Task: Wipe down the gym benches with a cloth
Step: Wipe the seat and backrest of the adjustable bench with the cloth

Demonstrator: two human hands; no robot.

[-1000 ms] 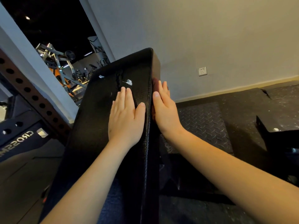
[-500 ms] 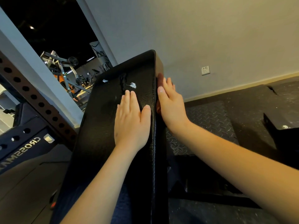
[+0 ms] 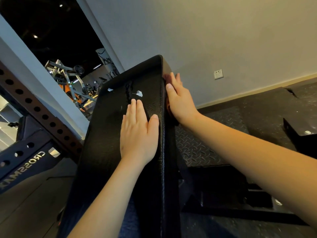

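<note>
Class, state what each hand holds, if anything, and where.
Neither hand grips anything. The left hand lies flat on the bench pad; the right hand presses a reddish cloth against the pad's side.

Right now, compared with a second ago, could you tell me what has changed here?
The right hand, flat against the side edge of the bench pad over something reddish, likely the cloth, has slid up toward the pad's top end. Nothing was taken or let go. The left hand stays flat on the pad's face, just below the white mark.

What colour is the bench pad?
The bench pad is black, seen in the head view.
</note>
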